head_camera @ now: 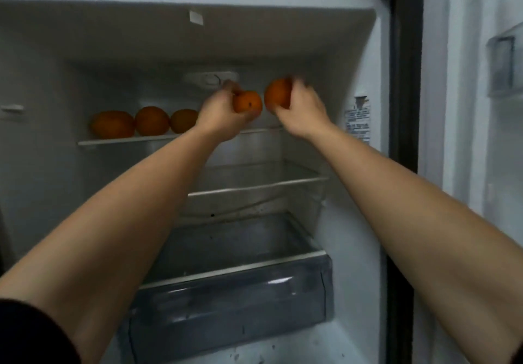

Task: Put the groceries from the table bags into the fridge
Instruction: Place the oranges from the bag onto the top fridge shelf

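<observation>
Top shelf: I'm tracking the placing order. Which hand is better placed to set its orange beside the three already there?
Probably the left hand: its orange is just right of the three oranges on the top shelf. The right hand holds the other orange farther right, beyond the left hand.

I reach into the open fridge (353, 52): my left hand (223, 114) grips one orange (247, 102), my right hand (302, 109) grips a second orange (278, 93), both above the top shelf (127, 139) beside three resting oranges (152, 120).

Dull matt skin on the oranges (151, 120); glossy smoky plastic on the drawer (232, 304); smooth white plastic lining the fridge (254, 38).
</observation>
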